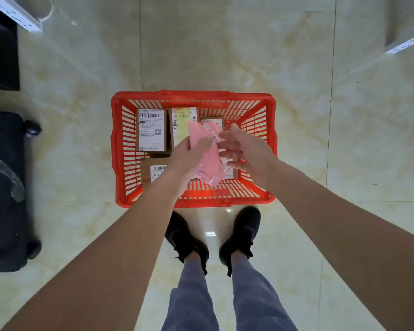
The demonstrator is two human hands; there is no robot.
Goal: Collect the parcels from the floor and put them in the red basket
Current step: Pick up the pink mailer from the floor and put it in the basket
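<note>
The red basket [120, 149] stands on the tiled floor just ahead of my feet. Several cardboard parcels with white labels lie inside it, one at the back left [151, 130], another beside it [181, 125] and one at the front left [153, 172]. Over the middle of the basket I hold a soft pink parcel bag [209, 161]. My left hand [189, 155] grips its left side. My right hand [245, 149] is at its right edge, fingers spread and touching the bag's label.
A black wheeled suitcase [5, 189] lies on the floor at the left. A dark cabinet [0, 51] and a white shelf rail [17, 15] are at the far left, another shelf rail [406, 41] at the far right. My black shoes [242, 235] stand behind the basket.
</note>
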